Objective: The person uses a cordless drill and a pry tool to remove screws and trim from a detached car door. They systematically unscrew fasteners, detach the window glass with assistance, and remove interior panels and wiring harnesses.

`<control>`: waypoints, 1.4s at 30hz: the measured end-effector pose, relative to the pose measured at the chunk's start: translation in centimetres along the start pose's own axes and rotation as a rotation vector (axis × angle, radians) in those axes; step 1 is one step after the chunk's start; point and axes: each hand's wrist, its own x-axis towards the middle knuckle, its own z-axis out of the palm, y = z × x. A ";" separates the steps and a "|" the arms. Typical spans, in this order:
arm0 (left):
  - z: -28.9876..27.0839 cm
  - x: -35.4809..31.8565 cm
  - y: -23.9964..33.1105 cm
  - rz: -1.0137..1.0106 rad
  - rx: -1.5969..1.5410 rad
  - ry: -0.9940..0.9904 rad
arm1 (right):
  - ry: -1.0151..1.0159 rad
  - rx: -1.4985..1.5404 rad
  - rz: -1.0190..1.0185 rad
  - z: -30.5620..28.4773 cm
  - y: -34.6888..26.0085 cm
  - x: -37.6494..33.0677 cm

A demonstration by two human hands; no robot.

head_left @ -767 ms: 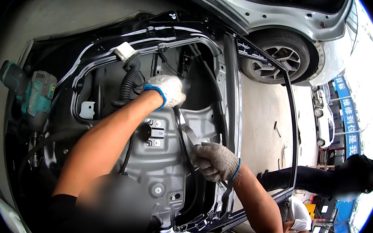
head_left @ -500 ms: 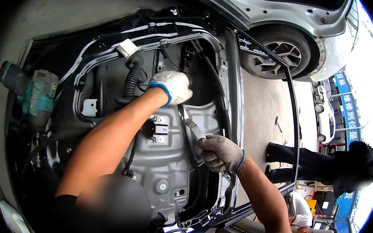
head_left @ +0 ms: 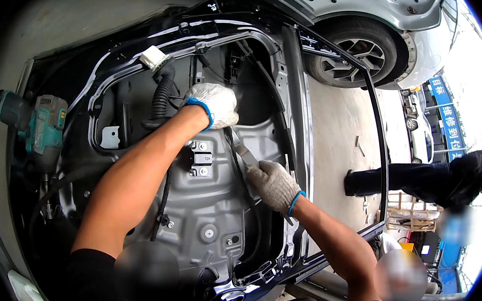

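Both my hands wear knitted gloves with blue cuffs over a black car door (head_left: 208,203) that lies with its inner side up. My right hand (head_left: 276,187) is closed round a flat metal pry tool (head_left: 245,152), whose blade points toward my other hand. My left hand (head_left: 213,104) is a closed fist at the upper edge of the grey inner panel, near the blade's far end. What its fingers hold is hidden. Beside it stands a black corrugated wiring boot (head_left: 163,97) with a white connector (head_left: 154,57) at its end. A dark cable (head_left: 231,142) runs below the fist.
A teal and black cordless power tool (head_left: 44,126) lies on the door's left side. The door's window frame (head_left: 380,137) reaches out to the right. Beyond stand a silver car with its wheel (head_left: 354,55), and a person in dark clothes (head_left: 424,182).
The view has shifted slightly. My right hand has turned on the pry tool, now showing more of its back. My left fist stays by the panel edge. The person at right has changed posture.
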 end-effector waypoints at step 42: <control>-1.7 -0.2 -0.4 0.006 -0.310 -0.232 | -0.019 -0.241 -0.034 -3.6 -0.7 1.2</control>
